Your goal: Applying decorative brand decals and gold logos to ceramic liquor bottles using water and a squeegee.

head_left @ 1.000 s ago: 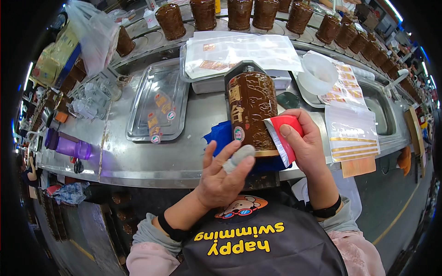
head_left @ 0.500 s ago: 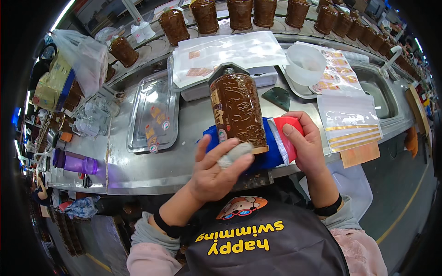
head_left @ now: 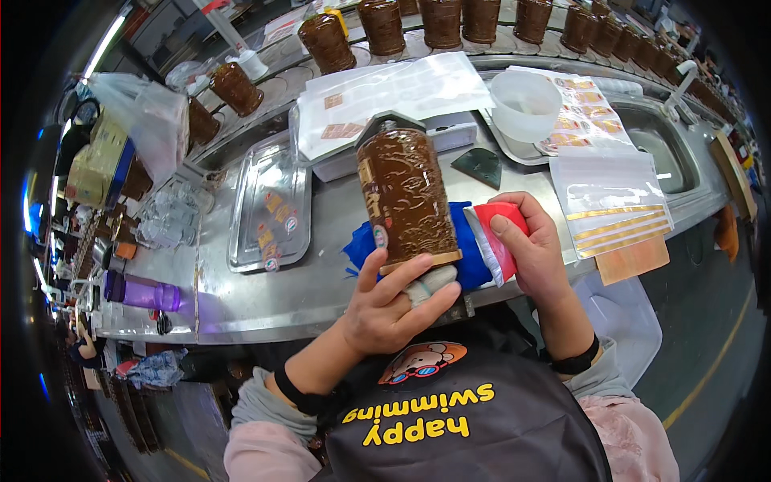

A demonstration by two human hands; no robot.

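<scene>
A brown embossed bottle (head_left: 408,189) lies on its side, its neck toward a dark angular holder (head_left: 389,120) and its gold-rimmed base toward me. Beneath it is a bunched blue cloth (head_left: 474,265). My left hand (head_left: 393,309) curls round a pale grey rounded pad (head_left: 434,285) at the bottle's base, the fingertips reaching the gold rim. My right hand (head_left: 530,241) pinches a red-and-white folded piece (head_left: 495,241) between thumb and fingers, beside the bottle and over the blue cloth. What the right fingers touch underneath is hidden.
Several brown bottles (head_left: 443,22) stand along a conveyor behind the steel table. A tray (head_left: 241,241) with labels lies left, near a purple bottle (head_left: 152,293). At right are a translucent tub (head_left: 526,104), gold-strip sheets (head_left: 614,181) and a sink (head_left: 666,136). A dark green piece (head_left: 479,167) lies near the bottle.
My left hand and the grey pad have shifted right and down along the bottle's base, uncovering more of the gold rim. My right hand keeps its hold. The whole view has shifted slightly.
</scene>
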